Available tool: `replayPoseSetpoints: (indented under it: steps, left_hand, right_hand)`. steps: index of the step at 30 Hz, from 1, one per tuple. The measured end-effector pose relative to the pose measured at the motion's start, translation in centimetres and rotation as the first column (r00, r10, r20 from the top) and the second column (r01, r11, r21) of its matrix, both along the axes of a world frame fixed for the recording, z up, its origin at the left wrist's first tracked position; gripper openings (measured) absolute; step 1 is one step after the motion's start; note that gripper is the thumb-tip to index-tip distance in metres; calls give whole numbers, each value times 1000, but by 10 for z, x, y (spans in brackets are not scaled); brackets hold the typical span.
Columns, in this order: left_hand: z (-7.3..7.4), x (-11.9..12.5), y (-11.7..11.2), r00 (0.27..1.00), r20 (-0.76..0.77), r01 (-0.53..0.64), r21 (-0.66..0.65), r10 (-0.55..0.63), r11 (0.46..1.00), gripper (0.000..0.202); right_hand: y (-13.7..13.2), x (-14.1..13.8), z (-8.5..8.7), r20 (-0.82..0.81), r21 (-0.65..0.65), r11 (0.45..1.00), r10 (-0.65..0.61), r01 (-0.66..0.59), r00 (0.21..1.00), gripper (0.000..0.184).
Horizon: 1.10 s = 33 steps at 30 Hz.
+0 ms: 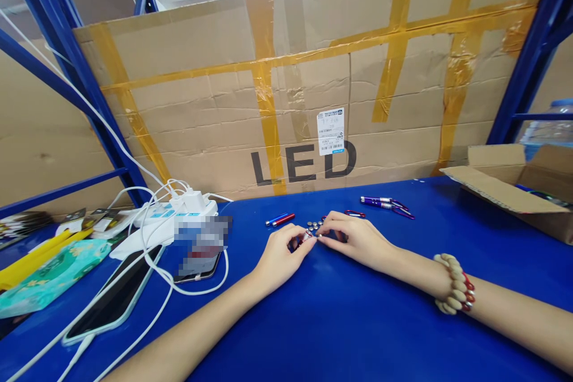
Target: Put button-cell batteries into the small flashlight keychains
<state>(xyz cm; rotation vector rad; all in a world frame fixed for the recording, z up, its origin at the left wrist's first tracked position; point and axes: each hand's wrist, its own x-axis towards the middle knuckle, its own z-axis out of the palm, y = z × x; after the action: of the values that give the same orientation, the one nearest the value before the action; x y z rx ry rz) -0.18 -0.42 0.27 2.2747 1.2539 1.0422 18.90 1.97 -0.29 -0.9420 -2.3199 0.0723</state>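
Observation:
My left hand is closed around a small red tube-like piece with a shiny end, mostly covered by the fingers. Fingertips of my right hand pinch a tiny silver piece, seemingly a button cell, right against the left fingertips. Just beyond the hands lie several loose button cells. A blue metal tube and a red metal tube rest side by side past my left hand. Behind my right hand is a red carabiner clip, partly hidden.
Purple tubes with clips lie farther back. At left are a phone, a second phone, white cables and a power strip. An open cardboard box stands right; a tall cardboard sheet closes the back.

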Motion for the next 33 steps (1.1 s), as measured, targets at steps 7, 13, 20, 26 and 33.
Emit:
replayPoseSetpoints:
  steps: [7,13,20,26,33]
  left_hand:
    - [0,1,-3,998,-50,32,33,-30,999,21]
    - [1,0,-3,997,-59,57,36,-55,998,21]
    - [4,-1,-5,991,-89,101,-26,-103,995,22]
    - [6,-1,-6,986,-96,133,-45,-137,990,25]
    - [6,-2,-5,985,-86,146,-51,-150,988,25]
  right_hand:
    - [-7,-2,4,-106,267,959,128,-95,986,25]
    - [-7,-1,0,-7,336,923,201,-187,979,23]
    - [-5,-1,1,-145,283,937,250,-202,957,16]
    - [-5,-2,-1,-169,314,923,286,-223,943,13]
    - [-4,-1,-3,-164,339,910,309,-241,937,10]
